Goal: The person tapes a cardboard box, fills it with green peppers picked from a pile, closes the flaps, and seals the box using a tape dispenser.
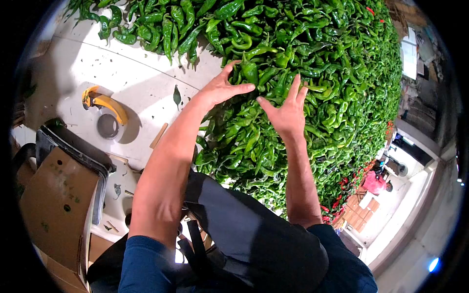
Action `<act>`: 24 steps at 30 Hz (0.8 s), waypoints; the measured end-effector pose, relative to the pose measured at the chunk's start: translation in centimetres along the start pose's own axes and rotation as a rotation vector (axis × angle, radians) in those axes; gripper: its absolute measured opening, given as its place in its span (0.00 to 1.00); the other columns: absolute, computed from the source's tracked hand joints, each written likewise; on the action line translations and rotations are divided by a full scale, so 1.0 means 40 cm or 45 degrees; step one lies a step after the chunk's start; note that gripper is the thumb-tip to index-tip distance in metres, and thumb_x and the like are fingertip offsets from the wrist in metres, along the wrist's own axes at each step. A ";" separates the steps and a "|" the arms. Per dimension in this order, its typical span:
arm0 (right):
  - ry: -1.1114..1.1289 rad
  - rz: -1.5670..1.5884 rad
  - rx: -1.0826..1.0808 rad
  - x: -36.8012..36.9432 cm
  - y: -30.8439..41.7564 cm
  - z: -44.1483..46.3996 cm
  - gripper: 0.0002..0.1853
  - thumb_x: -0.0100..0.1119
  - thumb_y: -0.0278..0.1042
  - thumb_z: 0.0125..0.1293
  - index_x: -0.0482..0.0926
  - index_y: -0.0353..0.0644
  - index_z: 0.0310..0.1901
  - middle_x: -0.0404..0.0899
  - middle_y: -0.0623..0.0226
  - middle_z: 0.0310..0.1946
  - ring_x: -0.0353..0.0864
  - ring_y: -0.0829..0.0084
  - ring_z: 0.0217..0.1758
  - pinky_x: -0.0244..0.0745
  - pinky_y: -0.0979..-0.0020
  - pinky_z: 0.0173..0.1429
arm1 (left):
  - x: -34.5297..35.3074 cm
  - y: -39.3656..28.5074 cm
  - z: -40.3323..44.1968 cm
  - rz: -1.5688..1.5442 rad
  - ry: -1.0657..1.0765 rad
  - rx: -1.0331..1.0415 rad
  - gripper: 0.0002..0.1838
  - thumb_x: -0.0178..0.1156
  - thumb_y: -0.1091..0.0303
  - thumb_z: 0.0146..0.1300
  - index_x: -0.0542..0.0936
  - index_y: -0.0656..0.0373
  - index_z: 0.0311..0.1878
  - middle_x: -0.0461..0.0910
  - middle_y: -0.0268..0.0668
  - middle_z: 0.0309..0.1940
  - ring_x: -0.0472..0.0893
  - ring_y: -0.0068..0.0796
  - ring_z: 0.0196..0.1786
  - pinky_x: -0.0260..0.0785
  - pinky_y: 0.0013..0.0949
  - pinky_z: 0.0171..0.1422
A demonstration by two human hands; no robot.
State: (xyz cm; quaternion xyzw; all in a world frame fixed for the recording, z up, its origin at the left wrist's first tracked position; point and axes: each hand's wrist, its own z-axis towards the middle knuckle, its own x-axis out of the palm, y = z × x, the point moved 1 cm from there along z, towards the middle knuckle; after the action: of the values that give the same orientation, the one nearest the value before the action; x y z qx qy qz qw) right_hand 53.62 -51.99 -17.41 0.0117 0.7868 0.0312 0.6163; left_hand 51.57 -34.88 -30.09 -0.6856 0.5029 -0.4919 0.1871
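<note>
A large heap of green peppers (342,68) spreads over the white table (156,73), with a few red ones along its far and right edges. My left hand (226,88) is at the heap's near left part, its thumb and fingers spread beside a wide green pepper (249,72). To its right, my right hand (288,110) is over the peppers with thumb and fingers apart. The two thumbs point toward each other with a gap between them. Neither hand holds a pepper.
On the table at left, a yellow-handled tape dispenser (111,105) sits by a tape roll (108,126). A cardboard piece (58,205) leans near a black crate (100,171) at lower left. A person in red (374,183) is far off at right.
</note>
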 end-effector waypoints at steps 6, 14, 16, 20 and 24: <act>-0.001 0.166 -0.109 0.012 -0.014 -0.053 0.59 0.78 0.49 0.54 0.48 0.42 0.80 0.50 0.34 0.77 0.57 0.37 0.78 0.66 0.48 0.75 | 0.048 0.031 -0.052 0.040 -0.145 -0.011 0.57 0.83 0.59 0.50 0.58 0.61 0.78 0.79 0.49 0.62 0.85 0.36 0.52 0.76 0.34 0.61; 0.053 0.211 -0.090 0.020 -0.029 -0.137 0.58 0.78 0.44 0.52 0.50 0.32 0.78 0.59 0.40 0.73 0.60 0.43 0.77 0.65 0.53 0.76 | 0.099 0.097 -0.138 -0.361 -0.183 0.018 0.42 0.76 0.72 0.59 0.61 0.55 0.73 0.80 0.45 0.58 0.82 0.31 0.55 0.76 0.35 0.63; 0.087 0.163 -0.140 0.020 -0.032 -0.124 0.59 0.78 0.44 0.51 0.50 0.32 0.78 0.60 0.40 0.73 0.62 0.43 0.76 0.67 0.53 0.75 | 0.088 0.078 -0.107 -0.207 -0.202 -0.042 0.47 0.80 0.66 0.54 0.61 0.60 0.72 0.84 0.47 0.52 0.84 0.32 0.51 0.77 0.33 0.59; 0.211 0.133 -0.205 0.015 -0.016 -0.059 0.60 0.79 0.47 0.49 0.51 0.38 0.79 0.62 0.38 0.73 0.74 0.40 0.68 0.76 0.54 0.68 | 0.082 0.031 -0.086 -0.197 -0.240 -0.123 0.48 0.81 0.58 0.54 0.64 0.67 0.72 0.84 0.49 0.53 0.84 0.34 0.54 0.76 0.36 0.61; 0.337 0.131 -0.170 0.011 -0.009 -0.051 0.58 0.76 0.45 0.50 0.52 0.37 0.78 0.66 0.42 0.71 0.77 0.41 0.64 0.77 0.54 0.65 | 0.073 0.070 -0.101 -0.317 -0.159 -0.267 0.43 0.78 0.59 0.57 0.69 0.69 0.70 0.84 0.46 0.54 0.83 0.34 0.54 0.75 0.35 0.61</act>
State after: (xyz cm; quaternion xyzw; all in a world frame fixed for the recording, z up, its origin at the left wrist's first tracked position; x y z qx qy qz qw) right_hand 51.53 -52.40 -17.35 0.0067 0.8557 0.1163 0.5041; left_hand 46.68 -37.66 -28.97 -0.7876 0.4500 -0.4127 0.0831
